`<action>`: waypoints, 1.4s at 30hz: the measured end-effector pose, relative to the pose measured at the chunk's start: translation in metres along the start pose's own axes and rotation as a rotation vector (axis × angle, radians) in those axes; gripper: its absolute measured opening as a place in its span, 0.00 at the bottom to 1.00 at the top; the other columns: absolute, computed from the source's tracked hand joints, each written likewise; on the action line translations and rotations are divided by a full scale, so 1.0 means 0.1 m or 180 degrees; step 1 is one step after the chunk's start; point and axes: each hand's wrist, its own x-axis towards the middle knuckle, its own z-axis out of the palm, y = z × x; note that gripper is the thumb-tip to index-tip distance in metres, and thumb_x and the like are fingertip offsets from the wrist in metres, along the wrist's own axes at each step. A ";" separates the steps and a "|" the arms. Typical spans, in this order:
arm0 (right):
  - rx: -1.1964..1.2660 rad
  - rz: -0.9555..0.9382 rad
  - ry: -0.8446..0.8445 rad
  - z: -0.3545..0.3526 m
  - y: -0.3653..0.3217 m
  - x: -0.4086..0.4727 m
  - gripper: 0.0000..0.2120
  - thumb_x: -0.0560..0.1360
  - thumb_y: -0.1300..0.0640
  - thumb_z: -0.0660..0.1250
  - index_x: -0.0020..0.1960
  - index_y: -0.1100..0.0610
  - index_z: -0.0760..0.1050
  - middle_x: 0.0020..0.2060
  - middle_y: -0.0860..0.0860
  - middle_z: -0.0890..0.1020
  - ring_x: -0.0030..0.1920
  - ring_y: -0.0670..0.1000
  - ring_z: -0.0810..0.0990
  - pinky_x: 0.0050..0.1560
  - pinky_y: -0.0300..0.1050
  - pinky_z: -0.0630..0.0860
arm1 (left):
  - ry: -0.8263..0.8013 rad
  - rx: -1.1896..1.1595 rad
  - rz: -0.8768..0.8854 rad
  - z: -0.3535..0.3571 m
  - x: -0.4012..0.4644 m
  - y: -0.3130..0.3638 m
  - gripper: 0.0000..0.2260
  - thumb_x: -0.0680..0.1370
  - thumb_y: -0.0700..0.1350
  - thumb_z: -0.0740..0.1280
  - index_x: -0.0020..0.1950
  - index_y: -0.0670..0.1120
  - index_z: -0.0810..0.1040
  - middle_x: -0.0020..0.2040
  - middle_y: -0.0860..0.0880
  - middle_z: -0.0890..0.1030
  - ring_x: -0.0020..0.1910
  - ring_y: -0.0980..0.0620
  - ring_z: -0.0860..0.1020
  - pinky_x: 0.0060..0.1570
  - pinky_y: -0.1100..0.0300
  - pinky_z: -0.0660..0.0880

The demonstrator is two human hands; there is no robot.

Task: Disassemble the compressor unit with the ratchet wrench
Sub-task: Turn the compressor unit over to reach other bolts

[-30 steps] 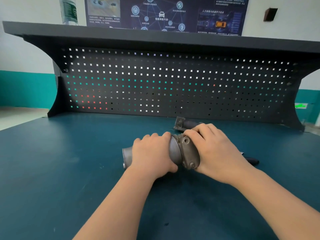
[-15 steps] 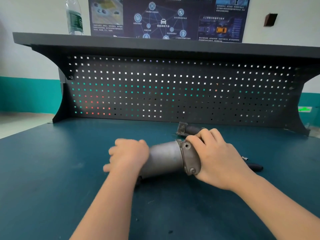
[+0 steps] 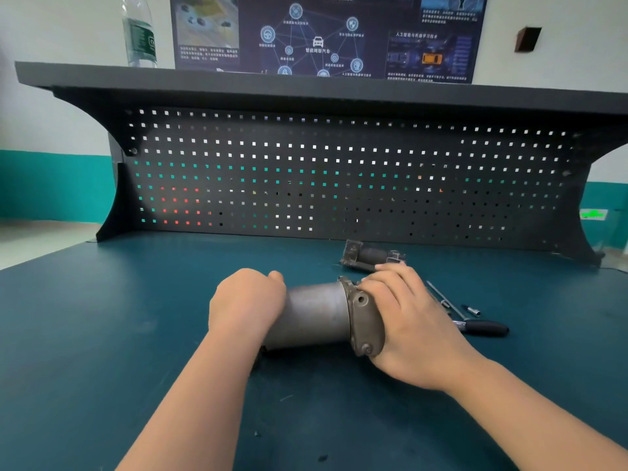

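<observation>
2 hands grip the compressor unit (image 3: 316, 314): left hand (image 3: 246, 302) its cylinder; right hand (image 3: 404, 321) its flange.

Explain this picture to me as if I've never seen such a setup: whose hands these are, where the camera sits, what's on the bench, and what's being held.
There is no machine here: a person works with bare hands, and the single picture comes from a camera worn on their head, looking forward and down. The left hand wraps the narrow end of a grey metal cylinder housing lying on its side on the dark teal workbench top. The right hand covers the housing's bolted end flange, fingers curled over it. Behind lies a smaller dark metal part. To the right lie a black-handled ratchet wrench, thin metal rods and a small socket bit, all untouched. A black perforated back panel stands behind, with a clear plastic bottle on its shelf.
</observation>
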 end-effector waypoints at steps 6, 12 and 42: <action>0.0760 0.0371 0.0209 -0.08 -0.19 0.02 0.30 0.55 0.53 0.72 0.56 0.57 0.70 0.49 0.48 0.72 0.50 0.52 0.68 0.51 0.42 0.71 | 0.0941 0.0371 0.0024 -0.27 -0.20 0.13 0.14 0.79 0.50 0.56 0.43 0.41 0.73 0.43 0.42 0.74 0.41 0.45 0.68 0.38 0.57 0.64; 0.2300 0.1407 0.0017 -0.08 -0.33 -0.01 0.30 0.54 0.54 0.72 0.53 0.45 0.65 0.47 0.33 0.65 0.52 0.42 0.67 0.51 0.40 0.71 | 0.1417 0.1454 0.0377 -0.58 -0.32 0.61 0.13 0.78 0.50 0.59 0.53 0.43 0.78 0.42 0.44 0.76 0.40 0.46 0.68 0.30 0.60 0.62; 0.4285 0.3389 -0.0091 -0.22 -0.11 0.06 0.35 0.58 0.60 0.82 0.58 0.55 0.67 0.51 0.49 0.80 0.50 0.49 0.80 0.52 0.48 0.78 | -0.0040 -0.2615 0.0195 0.40 0.08 0.89 0.36 0.61 0.53 0.76 0.61 0.45 0.62 0.44 0.47 0.74 0.43 0.47 0.78 0.45 0.50 0.79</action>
